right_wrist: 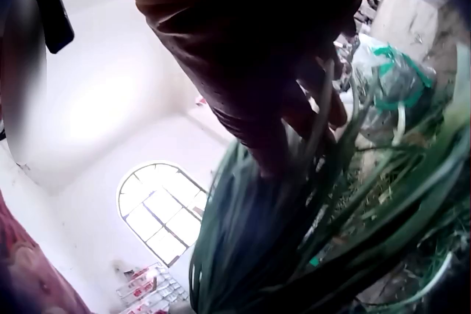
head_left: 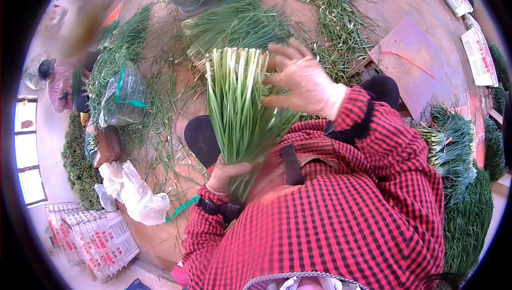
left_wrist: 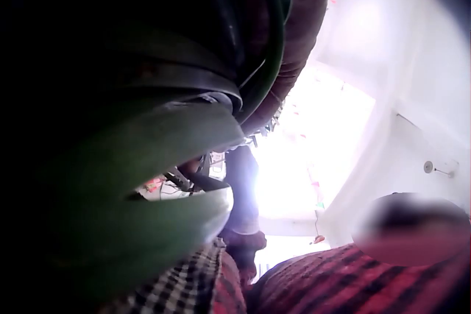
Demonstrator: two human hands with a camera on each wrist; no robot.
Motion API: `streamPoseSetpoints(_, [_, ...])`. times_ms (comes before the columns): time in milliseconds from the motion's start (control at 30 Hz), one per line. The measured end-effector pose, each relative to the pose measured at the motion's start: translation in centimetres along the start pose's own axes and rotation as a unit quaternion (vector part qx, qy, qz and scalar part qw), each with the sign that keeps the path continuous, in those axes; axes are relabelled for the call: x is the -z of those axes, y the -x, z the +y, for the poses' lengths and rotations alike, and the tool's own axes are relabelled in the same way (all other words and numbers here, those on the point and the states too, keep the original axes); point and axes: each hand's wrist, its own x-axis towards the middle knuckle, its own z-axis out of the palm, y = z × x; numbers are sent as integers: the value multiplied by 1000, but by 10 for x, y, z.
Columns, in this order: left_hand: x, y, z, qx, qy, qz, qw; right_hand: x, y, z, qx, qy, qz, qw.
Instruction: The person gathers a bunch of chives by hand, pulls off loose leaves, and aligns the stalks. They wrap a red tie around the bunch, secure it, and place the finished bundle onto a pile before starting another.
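Note:
A thick bunch of garlic chives (head_left: 234,103) stands upright before the chest, pale cut ends at the top and green leaves hanging below. My gloved left hand (head_left: 228,177) grips it low down among the leaves, thumb across the front. Spread fingers of my gloved right hand (head_left: 306,83) are at the right side of the bunch near its pale ends. In the right wrist view the right hand (right_wrist: 257,100) is dark, its fingertips among long leaves (right_wrist: 243,233). Blurred green leaves (left_wrist: 162,145) fill much of the left wrist view, where the left hand is hidden.
A pile of chives (head_left: 240,23) lies on the floor ahead, with loose trimmings (head_left: 341,29) to its right. A clear plastic bag (head_left: 125,95) and a white bag (head_left: 141,194) are at left. Stacked bundles (head_left: 450,151) stand at right, near a board (head_left: 410,61). Another person (head_left: 60,85) is far left.

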Motion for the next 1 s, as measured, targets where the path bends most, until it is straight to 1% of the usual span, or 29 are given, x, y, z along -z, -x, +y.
streamPoseSetpoints(33, [-1,1,0,4,-6,-2,1000,-10,0,-3,-5,-14,-34,999])
streamPoseSetpoints(67, [-5,0,-4,-14,8,20,1000,-15,0,-5,5,-27,-9,1000])
streamPoseSetpoints(133, [-9,4,5,-10,9,15,1000,-20,1,-16,29,-55,35,997])
streamPoseSetpoints(167, [-10,6,7,-6,9,13,1000,-20,4,-21,45,-38,26,998])
streamPoseSetpoints(200, [-7,4,0,-31,13,40,999,-11,7,-29,59,-18,20,998])
streamPoseSetpoints(233, [-4,5,0,-29,16,41,999,-5,9,-33,72,3,14,997])
streamPoseSetpoints(267, [-2,6,2,-28,20,41,999,-5,11,-33,82,-2,63,995])
streamPoseSetpoints(367, [5,7,2,-34,9,41,999,8,18,-5,48,85,42,994])
streamPoseSetpoints(400, [9,8,3,-31,1,35,999,10,22,10,51,50,90,993])
streamPoseSetpoints(433, [12,10,3,-28,-7,30,999,17,25,22,30,98,70,992])
streamPoseSetpoints(500, [14,11,2,-25,-8,17,1000,28,34,54,-4,103,84,991])
streamPoseSetpoints(567, [15,11,2,-17,-8,-2,1000,42,40,76,-87,183,-6,979])
streamPoseSetpoints(600, [18,12,2,-11,-8,-13,1000,47,43,86,-148,211,-100,961])
streamPoseSetpoints(633, [20,12,3,-6,-8,-24,1000,46,49,95,-172,136,-85,972])
streamPoseSetpoints(700, [20,13,4,-6,-10,-29,1000,27,63,112,-217,-16,-51,975])
streamPoseSetpoints(733, [18,13,4,-11,-6,-28,1000,25,53,101,-230,-93,-83,965])
streamPoseSetpoints(767, [17,13,4,-14,-3,-27,1000,28,44,90,-293,-284,-178,896])
streamPoseSetpoints(800, [18,13,5,-6,-7,-35,999,21,40,78,-253,-378,-198,868])
streamPoseSetpoints(833, [17,12,6,-1,-4,-40,999,17,34,70,-214,-427,-253,841])
streamPoseSetpoints(867, [16,12,7,5,-2,-44,999,14,31,55,-251,-492,-278,786])
streamPoseSetpoints(900, [12,13,7,11,0,-48,999,9,27,51,-217,-511,-304,774])
streamPoseSetpoints(967, [3,13,4,-2,21,-39,999,1,20,48,-182,-500,-333,779])
streamPoseSetpoints(1000, [2,12,1,-8,19,-28,999,-1,19,44,-187,-526,-309,770])
